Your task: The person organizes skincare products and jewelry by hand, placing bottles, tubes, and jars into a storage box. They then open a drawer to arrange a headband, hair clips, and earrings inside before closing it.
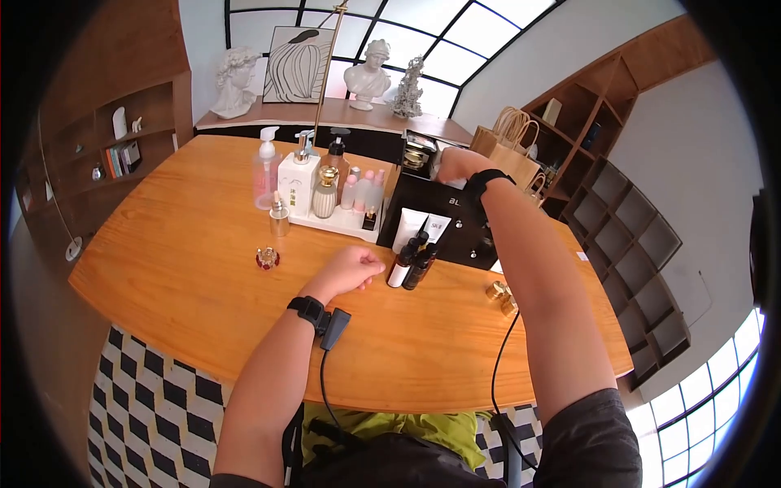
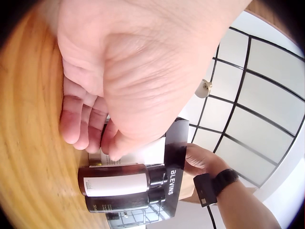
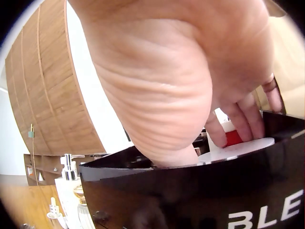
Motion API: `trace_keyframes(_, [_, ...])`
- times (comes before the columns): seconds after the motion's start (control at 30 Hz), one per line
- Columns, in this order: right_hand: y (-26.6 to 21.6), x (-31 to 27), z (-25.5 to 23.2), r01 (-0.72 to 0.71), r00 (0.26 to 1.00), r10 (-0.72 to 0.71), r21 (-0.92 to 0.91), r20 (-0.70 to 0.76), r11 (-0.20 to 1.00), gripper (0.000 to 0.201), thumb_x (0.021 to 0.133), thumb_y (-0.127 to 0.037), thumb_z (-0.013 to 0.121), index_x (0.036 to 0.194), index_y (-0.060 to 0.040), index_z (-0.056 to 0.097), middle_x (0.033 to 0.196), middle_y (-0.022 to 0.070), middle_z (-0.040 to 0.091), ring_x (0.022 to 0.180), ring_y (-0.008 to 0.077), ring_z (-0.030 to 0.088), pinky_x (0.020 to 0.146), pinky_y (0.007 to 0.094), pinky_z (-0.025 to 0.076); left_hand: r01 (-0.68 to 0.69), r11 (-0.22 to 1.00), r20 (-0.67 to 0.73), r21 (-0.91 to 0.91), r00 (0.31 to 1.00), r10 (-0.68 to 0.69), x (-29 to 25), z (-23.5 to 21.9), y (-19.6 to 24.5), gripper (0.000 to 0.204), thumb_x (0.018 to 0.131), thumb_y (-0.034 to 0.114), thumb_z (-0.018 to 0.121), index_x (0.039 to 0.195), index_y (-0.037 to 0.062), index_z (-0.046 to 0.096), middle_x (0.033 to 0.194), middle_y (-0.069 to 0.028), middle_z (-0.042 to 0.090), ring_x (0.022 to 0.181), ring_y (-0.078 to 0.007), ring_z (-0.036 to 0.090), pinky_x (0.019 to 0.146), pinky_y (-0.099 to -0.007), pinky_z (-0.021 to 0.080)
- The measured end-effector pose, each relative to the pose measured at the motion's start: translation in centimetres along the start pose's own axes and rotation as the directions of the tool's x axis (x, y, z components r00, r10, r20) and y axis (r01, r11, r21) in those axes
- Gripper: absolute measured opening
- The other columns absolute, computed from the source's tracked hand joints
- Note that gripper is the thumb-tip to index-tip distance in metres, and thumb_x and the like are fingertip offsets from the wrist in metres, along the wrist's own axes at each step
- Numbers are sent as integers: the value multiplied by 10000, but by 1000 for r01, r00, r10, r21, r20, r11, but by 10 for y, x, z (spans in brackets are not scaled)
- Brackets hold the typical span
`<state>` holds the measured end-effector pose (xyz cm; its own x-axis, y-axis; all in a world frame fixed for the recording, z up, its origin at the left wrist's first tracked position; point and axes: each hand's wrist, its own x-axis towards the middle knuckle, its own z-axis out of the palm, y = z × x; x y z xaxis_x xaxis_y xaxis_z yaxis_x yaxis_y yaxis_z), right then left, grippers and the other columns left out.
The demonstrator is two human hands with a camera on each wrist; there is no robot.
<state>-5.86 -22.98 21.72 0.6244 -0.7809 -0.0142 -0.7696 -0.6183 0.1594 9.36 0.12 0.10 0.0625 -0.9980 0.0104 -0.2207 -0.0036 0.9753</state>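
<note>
Black walls of the box (image 1: 429,195) hide the thumb of the right hand (image 1: 458,166), whose fingers dip inside at a white piece (image 3: 243,147), so whether they grip it I cannot tell; the left hand (image 1: 354,269), well apart from it, rests on the table (image 1: 179,244), fingers loosely bent and holding nothing. Dark bottles (image 1: 420,264) and white tubes (image 1: 406,228) stand before the box, near the left hand. Left of it sits a crowded tray (image 1: 333,228), paper bags (image 1: 495,152) stand behind, and gold caps (image 1: 495,289) lie beside the right forearm.
</note>
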Motion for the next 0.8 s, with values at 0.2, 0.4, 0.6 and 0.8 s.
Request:
trace_keyframes(0.2, [1,9,8,-1,1000,1,1,10,1000,502,753,-286,765,1139,35,768,1143,248,769,1089,404,734,916,449,571,8,1000,-1,23,1000,-8,0,0,3,282,1026,238,711,1109,-31,718,913,-50,715,767,-113,666,645,-272,548])
trace_keyframes(0.4, [-3,-10,-13,-86,993,91,72,-75,994,715,692,-304,853,1333,-31,695,1353,196,713,1302,410,647,1108,610,426,1,1000,14,10,1000,-2,4,-1,-2,291,1027,237,707,1130,-35,714,927,-53,716,773,-114,666,649,-272,552])
trace_keyframes(0.6, [-7,-75,-35,195,816,-99,109,-570,975,942,686,-289,907,1526,-114,518,1362,195,646,1332,375,596,1097,542,451,-5,1000,17,17,1000,4,1,-1,3,289,1027,241,711,1123,-32,708,926,-52,716,771,-112,664,649,-267,553])
trace_keyframes(0.8, [2,-172,-2,413,755,-352,-17,-554,911,841,741,-237,895,1482,-97,524,1253,205,629,1199,404,620,1036,515,478,-8,999,34,33,999,7,1,-1,-1,267,1024,244,716,1076,-18,719,883,-33,704,759,-103,657,644,-257,549])
